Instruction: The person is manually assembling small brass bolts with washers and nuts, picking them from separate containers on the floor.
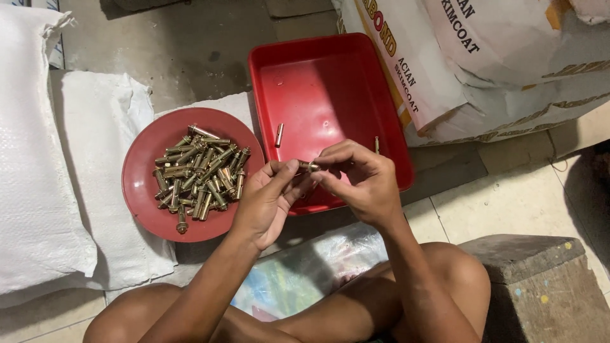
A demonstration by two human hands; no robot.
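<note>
Running off the left edge of the frame, two white woven sacks (44, 165) lie flat on the floor, their full length cut away. Right of them a round red plate (143, 190) holds a heap of brass-coloured anchor bolts (200, 174); how many lie underneath cannot be counted. At centre both hands meet over the near rim of a red rectangular tray (330, 82). The left hand (267, 203) is curled, thumb and fingers pinching one end of a small bolt (310, 166); the right hand (356, 181) pinches its other end, and the fingers cover most of it, so its parts are hard to make out. One loose sleeve (279, 134) lies on the tray's floor, and a thin pin (376, 145) shows just past the right hand's knuckles. Below the hands, between the person's bare knees, a crumpled clear plastic bag (305, 270) with blurred colours lies partly hidden by the forearms. In the upper right, large white paper sacks (483, 57) with red, black and gold lettering are stacked and cut off by the frame. At lower right stands a grey concrete block (534, 273) speckled with paint. The floor (527, 197) is pale tile at right and bare grey cement at the top
</note>
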